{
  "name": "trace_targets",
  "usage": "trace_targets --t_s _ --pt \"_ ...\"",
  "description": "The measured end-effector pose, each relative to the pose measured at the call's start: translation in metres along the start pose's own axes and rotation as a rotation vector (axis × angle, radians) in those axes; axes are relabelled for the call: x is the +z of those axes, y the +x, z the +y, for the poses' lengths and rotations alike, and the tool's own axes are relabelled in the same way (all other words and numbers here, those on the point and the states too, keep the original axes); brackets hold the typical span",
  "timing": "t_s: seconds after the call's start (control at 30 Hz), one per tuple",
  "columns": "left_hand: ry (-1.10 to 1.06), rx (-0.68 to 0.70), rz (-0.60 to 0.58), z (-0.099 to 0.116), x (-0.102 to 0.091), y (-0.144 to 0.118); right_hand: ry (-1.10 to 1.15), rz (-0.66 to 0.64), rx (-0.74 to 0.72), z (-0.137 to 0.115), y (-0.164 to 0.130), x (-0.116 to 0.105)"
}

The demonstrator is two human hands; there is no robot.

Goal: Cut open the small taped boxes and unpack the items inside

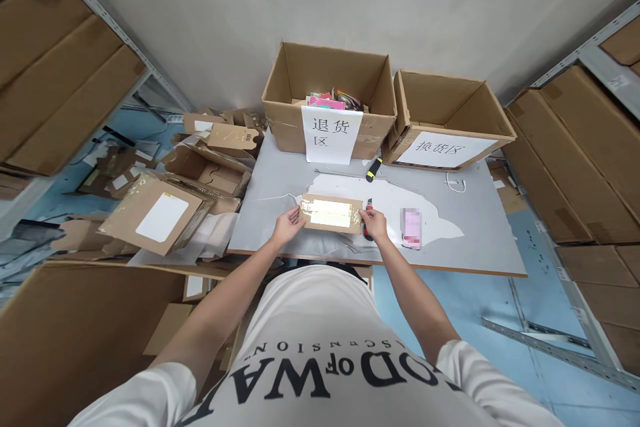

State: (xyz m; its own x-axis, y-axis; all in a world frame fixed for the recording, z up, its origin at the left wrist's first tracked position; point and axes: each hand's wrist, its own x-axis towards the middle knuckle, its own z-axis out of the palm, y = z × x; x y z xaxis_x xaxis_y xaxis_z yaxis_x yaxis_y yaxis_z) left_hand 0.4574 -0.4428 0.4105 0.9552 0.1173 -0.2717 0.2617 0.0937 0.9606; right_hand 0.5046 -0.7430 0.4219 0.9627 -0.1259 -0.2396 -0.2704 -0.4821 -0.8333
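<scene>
A small flat cardboard parcel with a white label and shiny tape lies level near the table's front edge. My left hand pinches its left end, and my right hand grips its right end. Partly hidden under the right hand is a red and black utility knife. Farther back, by the boxes, rests a black and yellow box cutter. To the right of my right hand lies a pink packet, its face blurred out. Beneath these spreads an irregular white sheet.
Two open cartons with paper signs stand at the table's back; the left carton holds colourful packets, the right carton shows bare inner walls. Opened cardboard boxes pile up left of the grey table. Shelves of cartons flank both sides.
</scene>
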Motion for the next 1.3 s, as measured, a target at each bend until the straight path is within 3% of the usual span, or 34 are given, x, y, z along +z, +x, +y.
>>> trace_targets --t_s 0.17,0.43,0.7,0.87,1.03,1.13,1.3 --pt "-0.015 -0.002 0.015 -0.009 0.001 0.007 0.016 0.028 0.023 0.004 0.007 0.005" --pt "-0.049 0.02 -0.037 -0.014 0.0 0.011 0.213 -0.074 0.002 0.013 0.0 0.008" --pt "-0.001 0.054 -0.007 -0.021 0.003 0.012 0.135 -0.01 -0.026 0.003 -0.01 0.009" --pt "0.273 0.144 0.085 -0.021 0.003 0.003 0.097 -0.014 -0.032 0.018 -0.005 0.001" --pt "0.634 0.357 0.113 -0.002 0.007 -0.013 -0.2 0.049 0.044 0.037 -0.003 -0.011" --pt "0.832 0.518 0.038 0.009 0.016 -0.021 -0.427 -0.016 0.072 0.042 -0.001 -0.009" --pt "1.189 0.682 -0.301 0.02 0.043 -0.031 -0.624 -0.097 0.214 0.041 0.005 0.007"
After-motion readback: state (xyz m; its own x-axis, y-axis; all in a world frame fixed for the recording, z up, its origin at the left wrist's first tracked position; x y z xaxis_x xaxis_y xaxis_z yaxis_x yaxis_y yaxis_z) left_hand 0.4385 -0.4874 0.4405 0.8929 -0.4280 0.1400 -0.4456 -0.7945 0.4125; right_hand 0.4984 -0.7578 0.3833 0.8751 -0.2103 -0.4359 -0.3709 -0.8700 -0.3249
